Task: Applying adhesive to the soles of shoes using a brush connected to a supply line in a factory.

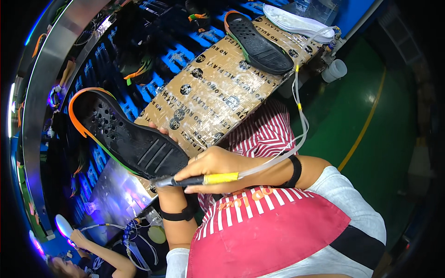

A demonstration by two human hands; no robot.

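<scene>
A black shoe sole (132,139) with an orange and green rim is tilted over the left part of the work board. My left hand (163,131) supports it from beneath; only some fingertips show past its edge, the rest being hidden. In my right hand (215,163) is a slim glue brush (221,178) with a dark handle, yellow tape and a clear tube (303,125) trailing from it. The brush tip is at the sole's near end, close to my left wrist. Whether it touches the sole, I cannot tell.
Brown printed paper covers the board (199,97). A second black sole (259,44) and a white shoe piece (299,22) lie at its far right. Beyond runs a blue conveyor (176,58) bearing shoe parts. A white cup (334,70) hangs right; a co-worker's hand (79,237) is lower left.
</scene>
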